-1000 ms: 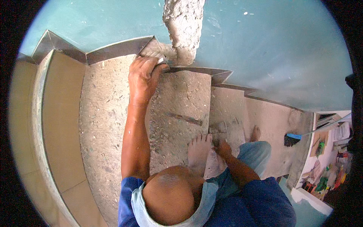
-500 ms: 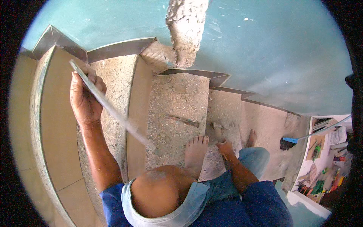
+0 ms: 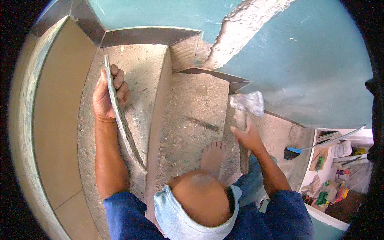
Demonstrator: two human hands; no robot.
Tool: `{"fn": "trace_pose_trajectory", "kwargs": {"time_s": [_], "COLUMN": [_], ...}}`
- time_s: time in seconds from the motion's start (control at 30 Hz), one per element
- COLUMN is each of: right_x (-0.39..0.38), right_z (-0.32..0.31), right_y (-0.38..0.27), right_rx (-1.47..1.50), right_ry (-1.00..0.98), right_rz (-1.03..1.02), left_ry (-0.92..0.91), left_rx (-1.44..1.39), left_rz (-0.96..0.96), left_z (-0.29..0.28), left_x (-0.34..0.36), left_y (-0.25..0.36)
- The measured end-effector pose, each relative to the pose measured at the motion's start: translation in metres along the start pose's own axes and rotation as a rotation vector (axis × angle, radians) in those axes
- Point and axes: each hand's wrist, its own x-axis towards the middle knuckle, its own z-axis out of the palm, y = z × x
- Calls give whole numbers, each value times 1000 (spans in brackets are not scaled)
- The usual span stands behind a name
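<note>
Seemingly readying: left fingers (image 3: 118,80) grip bar (image 3: 121,119), 9 o'clock; right fingers (image 3: 245,137) grip hammer (image 3: 249,104), 3 o'clock; striking needs bar planted.

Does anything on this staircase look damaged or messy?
Yes. The blue wall has a long rough strip where its smooth painted surface is missing. Near that strip's lower end, a bare patch interrupts the dark skirting. Gritty debris is scattered over the untiled steps, so they look messy.
</note>
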Motion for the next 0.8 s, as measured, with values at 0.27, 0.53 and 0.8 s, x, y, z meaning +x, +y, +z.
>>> {"fn": "trace_pose_trajectory", "kwargs": {"time_s": [0.27, 0.53, 0.8], "right_x": [71, 107, 121], "right_z": [71, 52, 43], "right_y": [-92, -127, -110], "right_rx": [-166, -626, -605], "right_ry": [41, -43, 65], "right_rz": [-125, -254, -289], "left_ry": [-14, -13, 42], "left_rx": [-32, -15, 10], "left_rz": [-28, -55, -67], "left_z": [-15, -21, -21], "left_x": [-6, 1, 3], "left_y": [2, 1, 0]}}
